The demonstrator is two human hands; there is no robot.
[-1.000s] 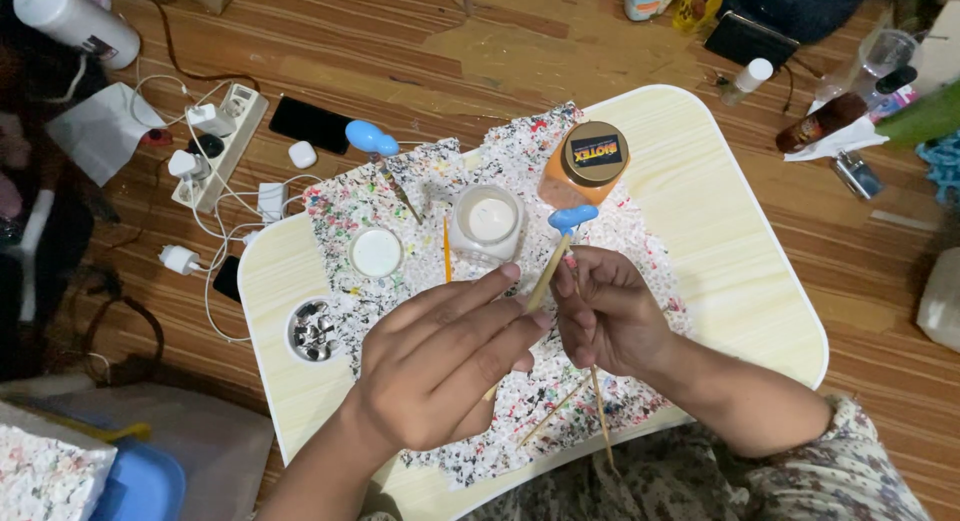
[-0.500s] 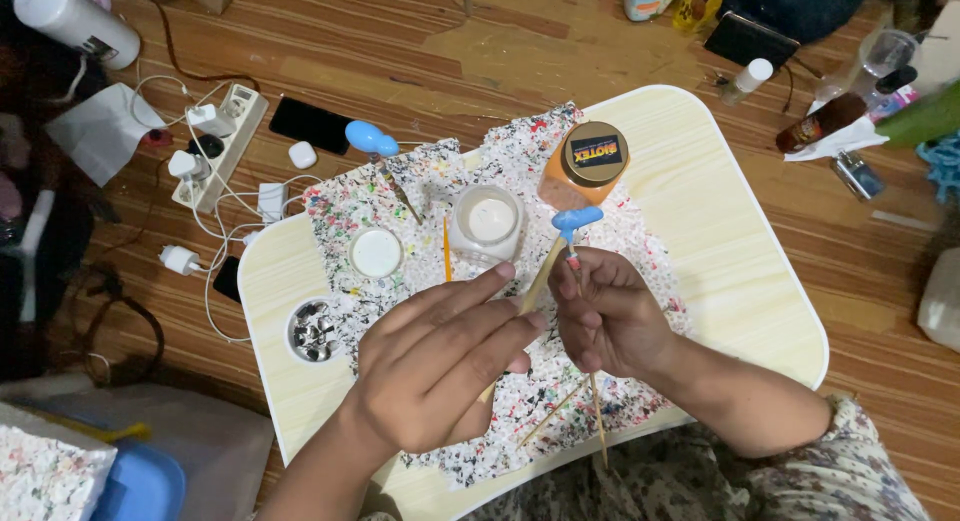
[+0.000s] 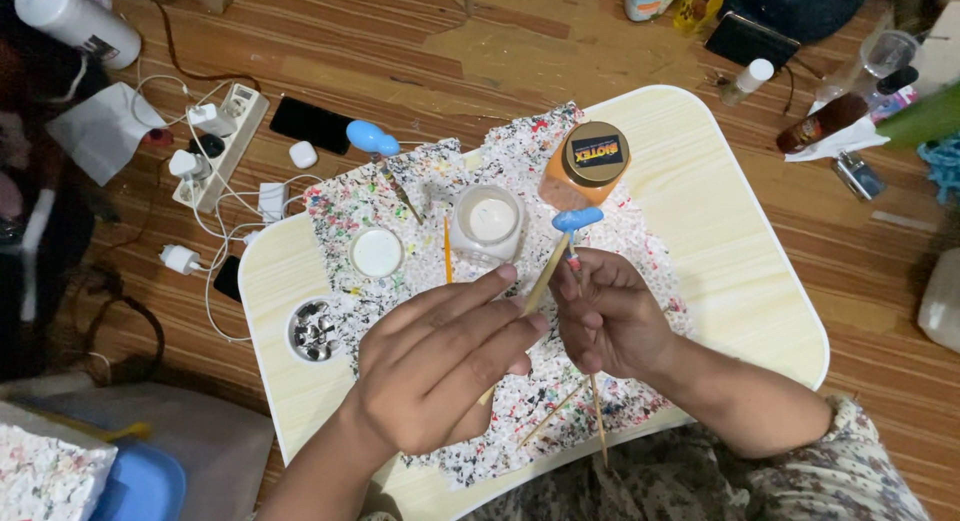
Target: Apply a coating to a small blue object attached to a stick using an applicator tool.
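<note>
My left hand [image 3: 440, 366] lies over a flat wooden stick [image 3: 545, 276], fingers stretched along it and thumb hidden. On the stick's upper end sits a blue blob [image 3: 578, 219]. My right hand [image 3: 605, 316] pinches a thin skewer [image 3: 600, 431] whose reddish tip touches the stick just under the blob. Both hands hover over a paint-speckled mat [image 3: 520, 171] on a pale wooden lap table [image 3: 720, 241]. An open white jar [image 3: 490, 221] stands just beyond my fingers.
An orange bottle with a black cap [image 3: 590, 161], a white lid [image 3: 377, 252], a thin orange stick [image 3: 447, 249] and a second blue blob on a stick [image 3: 372, 138] lie on the mat. A small dish of metal clips [image 3: 315, 331] sits left. A power strip [image 3: 225, 141] and phone [image 3: 310, 124] lie on the floor.
The blue-tipped stick has shifted very slightly to the right. Both hands keep the same hold and place.
</note>
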